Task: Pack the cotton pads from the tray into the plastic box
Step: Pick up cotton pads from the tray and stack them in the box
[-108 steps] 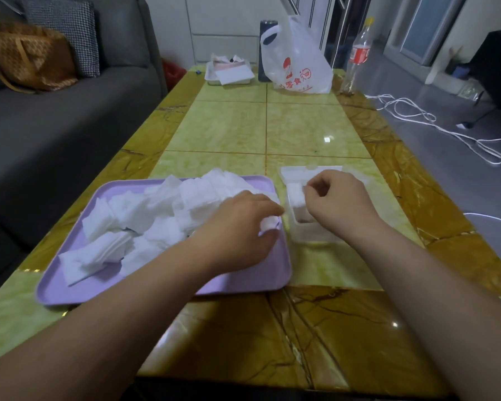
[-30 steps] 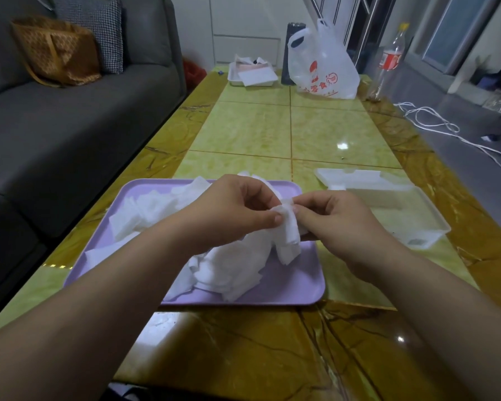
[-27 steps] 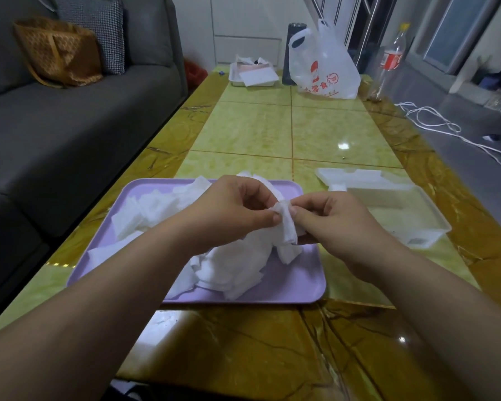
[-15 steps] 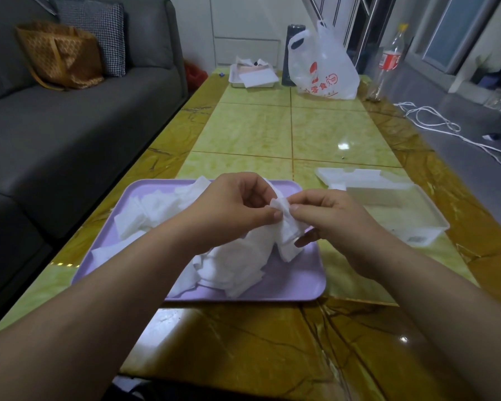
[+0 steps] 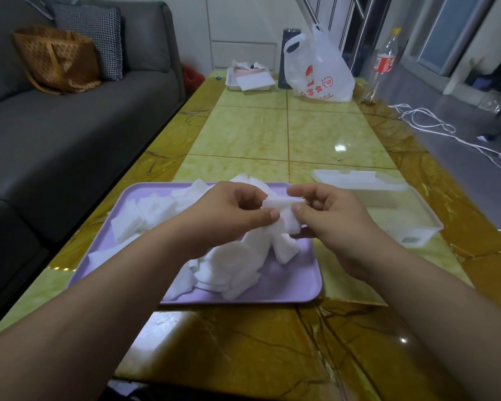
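Close together over the right part of the tray, the left hand and the right hand both pinch one small bunch of cotton pads, each with its thumb on the near side and its curled fingers behind. The two thumb tips lie just beside each other. The bunch is held up off the heap, and some pads hang down from it toward the tray.

The rest of the white cotton pads lie in a loose heap across the lilac tray, some spread toward its left end. Just beside the tray on the right stands the clear plastic box, open, with its lid at the far side; what lies inside is hard to make out.

Both sit on a glossy yellow and brown marble-look table. At its far end are a white plastic bag with red print, a dark flask, a small white tray of papers and a clear bottle with a red label. A grey sofa at the left carries a brown woven bag and a checked cushion. White cable lies on the floor at the right.
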A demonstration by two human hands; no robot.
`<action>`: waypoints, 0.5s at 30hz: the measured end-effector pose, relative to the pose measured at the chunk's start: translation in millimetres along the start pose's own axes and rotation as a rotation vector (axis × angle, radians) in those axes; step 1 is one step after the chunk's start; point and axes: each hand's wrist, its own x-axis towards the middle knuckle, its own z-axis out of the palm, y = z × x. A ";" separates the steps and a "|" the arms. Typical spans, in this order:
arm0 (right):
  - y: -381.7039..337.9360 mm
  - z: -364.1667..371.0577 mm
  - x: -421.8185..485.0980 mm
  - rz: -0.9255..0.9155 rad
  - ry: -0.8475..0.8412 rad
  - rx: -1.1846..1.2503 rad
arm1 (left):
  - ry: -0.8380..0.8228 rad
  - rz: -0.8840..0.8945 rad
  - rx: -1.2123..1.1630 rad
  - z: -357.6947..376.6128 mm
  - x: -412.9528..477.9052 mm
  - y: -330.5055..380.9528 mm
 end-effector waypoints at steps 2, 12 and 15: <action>0.3 3.4 -1.4 0.027 -0.035 0.006 | 0.007 -0.012 -0.013 0.9 -0.6 1.3; -8.0 11.8 -11.2 0.005 -0.023 -0.105 | 0.086 -0.024 -0.086 13.4 0.7 6.5; -3.5 7.0 -7.7 -0.015 0.144 -0.135 | 0.131 0.116 0.230 17.5 4.7 -1.0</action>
